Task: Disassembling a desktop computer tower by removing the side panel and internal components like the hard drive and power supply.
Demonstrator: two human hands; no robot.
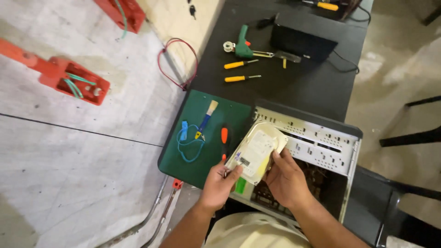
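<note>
At the far left, a pale concrete wall [69, 151] fills the view, carrying red brackets [73, 82] with green cords looped through them. A metal conduit [151, 216] runs along its lower edge. A loop of red wire [177, 64] hangs where the wall meets a beige panel.

Next comes a black table [312, 87]. On its near left corner lies a dark green mat [193, 160] holding a blue strap [186, 138], a small brush [206, 119] with a blue handle, and a screwdriver with an orange and black grip [224, 140]. Farther back on the table rest two yellow-handled screwdrivers [241, 71], a green tool [242, 42] and a black box [301, 43] with a cable.

The left hand [220, 183] grips the lower corner of a hard drive [257, 149], fingers curled narrowly around its edge. The drive is held tilted, label side up, above the open computer case [321, 147], whose perforated metal bay shows behind it. The right hand [287, 177] clasps the drive's right side, thumb on its top face.

To the right, a worn concrete floor [399, 55] and dark chair legs [409, 138] appear.
</note>
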